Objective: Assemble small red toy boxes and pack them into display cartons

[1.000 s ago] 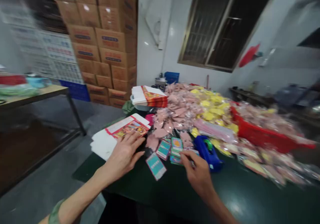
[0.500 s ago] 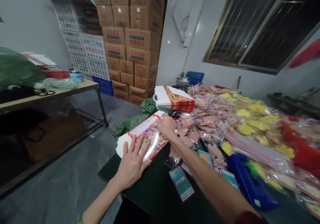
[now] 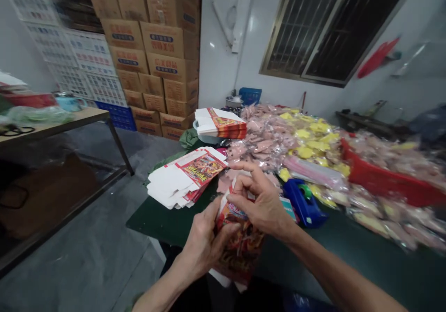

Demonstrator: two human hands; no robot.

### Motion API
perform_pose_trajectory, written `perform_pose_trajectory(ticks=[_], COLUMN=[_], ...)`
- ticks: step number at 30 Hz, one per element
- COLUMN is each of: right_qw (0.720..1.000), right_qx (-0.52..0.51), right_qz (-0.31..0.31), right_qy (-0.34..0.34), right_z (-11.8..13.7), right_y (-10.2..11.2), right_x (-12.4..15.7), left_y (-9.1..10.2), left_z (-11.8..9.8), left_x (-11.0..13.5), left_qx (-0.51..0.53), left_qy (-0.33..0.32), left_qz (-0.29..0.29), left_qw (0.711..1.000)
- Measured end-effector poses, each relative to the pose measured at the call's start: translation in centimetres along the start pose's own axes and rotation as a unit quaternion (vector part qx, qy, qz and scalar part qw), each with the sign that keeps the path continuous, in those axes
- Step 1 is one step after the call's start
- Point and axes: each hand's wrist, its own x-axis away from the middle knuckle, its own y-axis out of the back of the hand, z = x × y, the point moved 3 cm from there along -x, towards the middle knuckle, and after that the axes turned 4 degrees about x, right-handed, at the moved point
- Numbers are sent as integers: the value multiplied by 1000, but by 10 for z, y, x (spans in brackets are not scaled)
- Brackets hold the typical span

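Both my hands hold a red printed paperboard carton up at the near edge of the dark green table. My left hand grips its lower left side. My right hand pinches its upper end with curled fingers, and the carton's lower part hangs below the table edge. To the left lies a stack of flat white and red cartons. A second stack sits farther back, on a white basin. Pink packets in clear plastic lie just beyond my right hand.
Yellow-and-pink bagged goods and a red crate fill the table's right side, with a blue tape dispenser near my right hand. Stacked cardboard boxes stand behind, and a wooden side table stands left.
My hands have lifted a carton from the flat stack and now hold it up together near the table edge. My view has shifted, and the stack lies farther left.
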Motion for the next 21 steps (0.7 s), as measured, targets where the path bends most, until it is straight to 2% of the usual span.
perform_pose_trajectory(ticks=[2, 3, 5, 7, 8, 9, 10, 12, 14, 17, 19, 21], right_qw=[999, 994, 960, 901, 880, 873, 878, 910, 939, 941, 933, 929], right_qx=[35, 76, 200, 297, 309, 297, 267, 173, 64, -59, -49, 12], right_qz=[-30, -61, -151, -275, -331, -373, -395, -373, -324, -323, -353, -370], right_qy=[19, 46, 121, 157, 141, 103, 51, -49, -98, -80, -43, -11], right_z=[-3, -2, 5, 11, 9, 3, -7, -37, -67, -93, -94, -89], right_y=[11, 19, 35, 52, 59, 65, 68, 67, 57, 44, 40, 40], right_x=[17, 24, 42, 63, 73, 82, 89, 95, 96, 98, 103, 108], left_y=[-22, -30, -42, -47, -48, -49, -49, -53, -58, -65, -65, -62], left_z=[-3, -4, -2, 3, 6, 9, 11, 17, 25, 36, 40, 40], left_x=[3, 3, 1, -4, -6, -9, -11, -16, -18, -16, -13, -12], left_qx=[129, 184, 270, 317, 319, 303, 271, 192, 141, 136, 142, 128], left_qy=[52, 81, 135, 168, 170, 160, 136, 78, 44, 47, 40, 18], left_qz=[82, 97, 62, -9, -40, -62, -68, -51, -25, -11, -6, -6], left_qw=[987, 975, 951, 933, 932, 937, 950, 977, 989, 990, 989, 992])
